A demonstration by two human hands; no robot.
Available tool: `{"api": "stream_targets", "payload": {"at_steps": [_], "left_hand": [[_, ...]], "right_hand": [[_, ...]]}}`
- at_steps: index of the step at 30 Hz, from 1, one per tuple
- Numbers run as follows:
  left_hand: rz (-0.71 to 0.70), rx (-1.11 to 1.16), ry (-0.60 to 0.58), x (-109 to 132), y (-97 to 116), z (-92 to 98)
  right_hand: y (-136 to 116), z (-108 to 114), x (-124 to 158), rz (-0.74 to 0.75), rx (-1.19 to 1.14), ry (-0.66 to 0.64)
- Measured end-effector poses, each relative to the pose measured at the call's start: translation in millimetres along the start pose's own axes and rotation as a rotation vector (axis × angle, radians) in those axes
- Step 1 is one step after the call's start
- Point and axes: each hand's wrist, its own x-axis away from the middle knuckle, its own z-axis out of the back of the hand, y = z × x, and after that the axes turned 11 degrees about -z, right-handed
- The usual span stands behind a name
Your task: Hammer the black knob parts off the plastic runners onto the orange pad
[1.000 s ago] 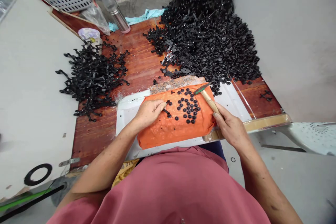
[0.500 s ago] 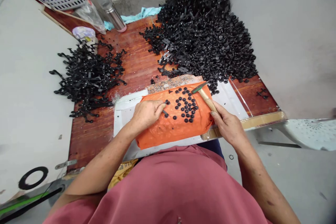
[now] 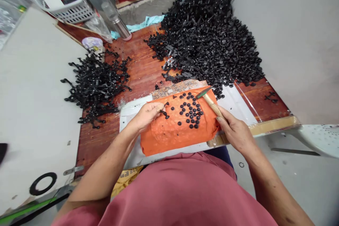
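Observation:
Between the thumb and fingers of my left hand (image 3: 148,113) is a small black jointed part (image 3: 164,113) with knobbed ends, tilted above the orange cloth (image 3: 169,140). My right hand (image 3: 235,129) grips the wooden handle of a hammer (image 3: 210,104). The hammer's head, dark with some green, rests over or just above the cloth's right back corner; I cannot tell whether it touches. Several small round black caps (image 3: 194,114) lie on the cloth between my hands.
A large heap of black parts (image 3: 212,39) covers the back right of the wooden table (image 3: 140,60). A smaller pile of jointed parts (image 3: 97,84) lies at left. Behind stand a flask (image 3: 120,26) and a white basket (image 3: 71,9). A pale perforated stool (image 3: 320,136) is at right.
My left hand has raised and turned the black part, which now shows more clearly off the cloth. The hammer stays in my right hand. The whole view has shifted slightly.

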Motion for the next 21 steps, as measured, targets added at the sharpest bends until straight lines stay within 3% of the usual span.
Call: {"api": "stream_targets", "payload": {"at_steps": [5,10,16,21], "left_hand": [[0.224,0.781,-0.136,10.1,6.7,7.6],[0.333,0.997,-0.166,15.3,11.5,6.6],[0.275,0.839,-0.132,14.9,7.9,1.3],[0.016,0.172,0.080,13.5,-0.3,-9.3]], "right_hand": [[5.9,-3.0,-2.5,0.031,-0.006,0.027],[6.9,-4.9,-2.7,0.038,0.010,0.062],[3.9,-3.5,-0.7,-0.003,0.002,0.015],[2.9,-2.5,-0.7,-0.012,0.015,0.012]]}}
